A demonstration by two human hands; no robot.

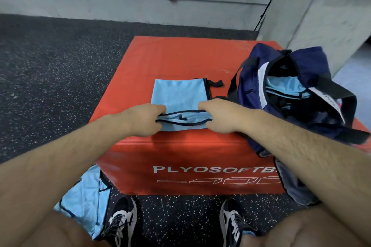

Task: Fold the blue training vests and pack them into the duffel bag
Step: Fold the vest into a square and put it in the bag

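Observation:
A light blue training vest (pixel 176 94) with black trim lies partly folded on top of the red plyo box (pixel 180 56). My left hand (pixel 146 118) grips its near left edge and my right hand (pixel 218 115) grips its near right edge, the near portion bunched between them. To the right on the box stands the navy duffel bag (pixel 259 78), unzipped, with folded blue vests (pixel 285 86) inside. Another blue vest (pixel 84 196) lies on the floor by my left leg.
The box front reads PLYOSOFTB. Dark speckled rubber floor (pixel 50 66) surrounds the box. Grey concrete wall (pixel 140 6) stands behind, a pillar (pixel 321 16) at the right. The bag's black straps (pixel 339 94) drape over its opening. My shoes (pixel 122 220) stand at the box's base.

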